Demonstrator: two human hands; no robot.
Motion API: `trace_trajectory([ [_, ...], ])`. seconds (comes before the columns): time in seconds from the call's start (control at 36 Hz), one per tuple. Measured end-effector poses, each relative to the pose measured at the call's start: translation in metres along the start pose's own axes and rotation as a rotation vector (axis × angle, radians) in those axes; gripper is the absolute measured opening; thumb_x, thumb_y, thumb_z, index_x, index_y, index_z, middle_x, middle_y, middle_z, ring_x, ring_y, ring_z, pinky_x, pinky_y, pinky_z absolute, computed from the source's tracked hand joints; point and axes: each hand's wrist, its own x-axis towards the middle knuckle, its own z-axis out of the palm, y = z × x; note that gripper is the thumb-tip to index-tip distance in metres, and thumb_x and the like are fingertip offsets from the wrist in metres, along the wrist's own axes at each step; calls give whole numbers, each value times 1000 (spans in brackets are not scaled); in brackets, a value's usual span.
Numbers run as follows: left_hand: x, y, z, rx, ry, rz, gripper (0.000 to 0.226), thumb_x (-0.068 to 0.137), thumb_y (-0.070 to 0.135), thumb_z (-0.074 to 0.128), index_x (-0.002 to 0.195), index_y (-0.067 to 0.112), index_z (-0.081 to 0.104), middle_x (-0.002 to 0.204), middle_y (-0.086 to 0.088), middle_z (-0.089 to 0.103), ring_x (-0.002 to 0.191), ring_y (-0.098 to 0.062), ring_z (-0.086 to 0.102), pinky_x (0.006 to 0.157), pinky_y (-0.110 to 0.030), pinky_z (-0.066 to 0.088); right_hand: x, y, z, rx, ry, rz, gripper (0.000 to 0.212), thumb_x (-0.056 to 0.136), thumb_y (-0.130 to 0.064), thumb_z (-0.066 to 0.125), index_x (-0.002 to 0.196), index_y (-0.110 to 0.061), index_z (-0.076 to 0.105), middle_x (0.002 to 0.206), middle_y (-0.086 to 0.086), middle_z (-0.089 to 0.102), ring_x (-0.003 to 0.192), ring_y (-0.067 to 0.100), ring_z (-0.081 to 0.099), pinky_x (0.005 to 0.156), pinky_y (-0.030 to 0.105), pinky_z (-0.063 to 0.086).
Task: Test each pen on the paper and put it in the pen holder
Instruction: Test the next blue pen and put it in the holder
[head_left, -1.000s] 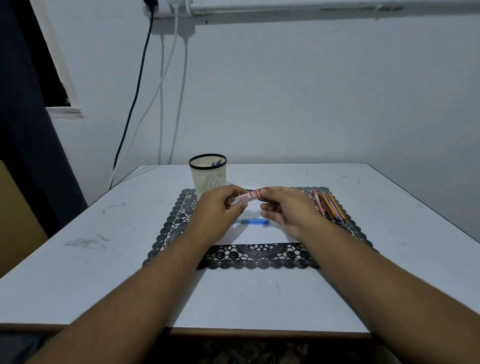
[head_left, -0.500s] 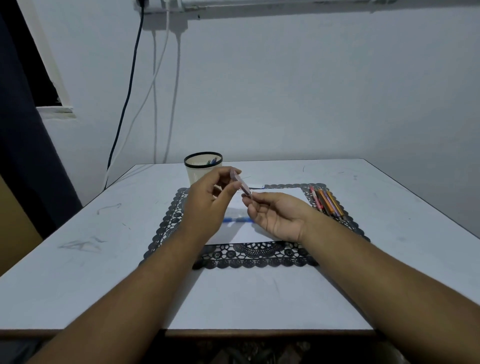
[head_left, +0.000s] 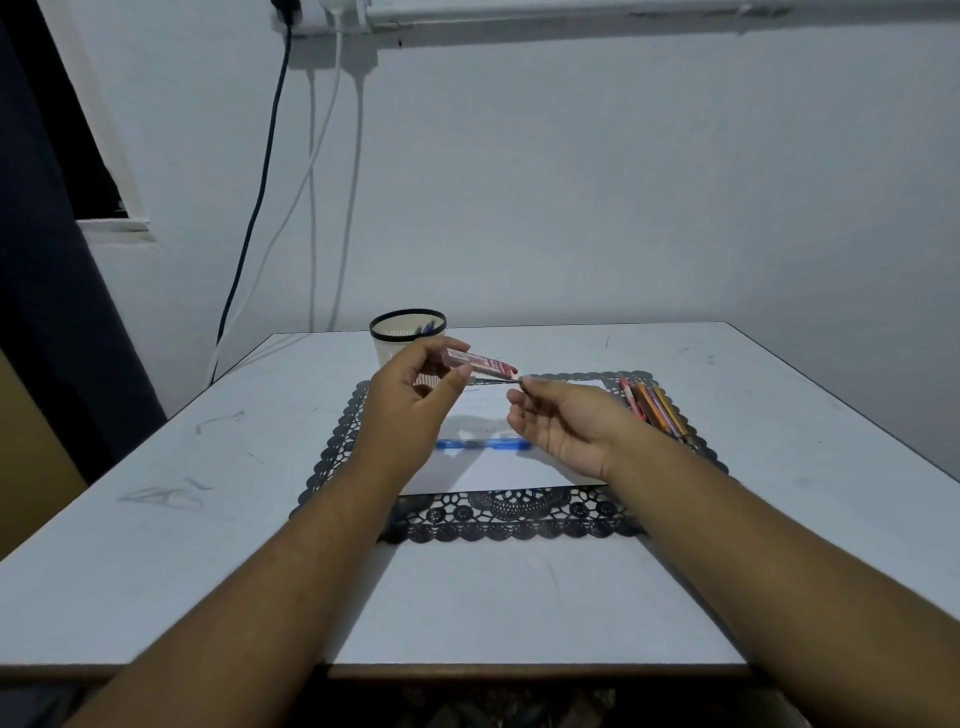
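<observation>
My left hand pinches a red pen between thumb and fingers and holds it level above the white paper. My right hand is palm up just right of the pen, its fingertips pinching a thin dark piece that runs below the pen. A blue pen lies flat on the paper. The cream mesh pen holder with a black rim stands behind my left hand, with pens inside. Several coloured pens lie at the mat's right edge.
A black lace mat lies under the paper on the white table. Cables hang down the wall behind the holder. A dark curtain and a window edge are at the far left.
Both hands held the red pen over the paper a second ago. The pen then tilted up. Now my left hand holds it level and my right hand pinches a thin piece at its end.
</observation>
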Motion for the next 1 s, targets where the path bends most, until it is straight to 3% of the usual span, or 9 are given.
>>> trace_trajectory([
  [0.17,-2,-4,1,143,-28,-64,18,91,24,72,102,37,70,95,12,72,84,-14,67,80,-50,58,1,-3,0,-62,68,-183,9,103,-5,59,101,1,65,80,14,68,61,18,65,57,29,61],
  [0.22,-2,-4,2,195,-32,-71,19,90,22,72,101,37,69,98,15,72,88,-11,67,80,-47,57,2,-4,0,-70,66,-230,8,103,-4,59,101,1,65,82,14,68,64,18,65,59,29,62],
  [0.36,-3,-4,3,264,-33,-76,14,92,22,74,100,33,70,95,19,72,87,-1,64,71,-23,51,4,-4,1,-104,70,-303,10,103,-5,60,101,1,68,88,13,67,68,17,66,63,29,62],
  [0.56,-2,-8,6,237,-66,-84,16,90,17,76,98,30,69,93,13,74,83,-5,66,67,-14,48,0,-5,-3,-203,57,-390,4,97,-2,68,99,-2,71,90,12,71,80,19,68,74,30,61],
  [0.81,-2,-14,7,303,-168,-103,20,88,21,78,101,31,65,84,12,75,77,-6,68,63,-25,44,0,-6,-4,-304,81,-473,6,94,1,71,95,-5,72,85,7,72,82,20,69,77,32,60],
  [1.0,-3,-10,7,343,-175,-103,21,88,21,79,103,30,66,81,11,74,72,-2,66,55,-11,39,-1,-8,-5,-332,135,-536,7,96,-2,70,95,-9,71,93,9,73,85,22,69,72,32,60],
])
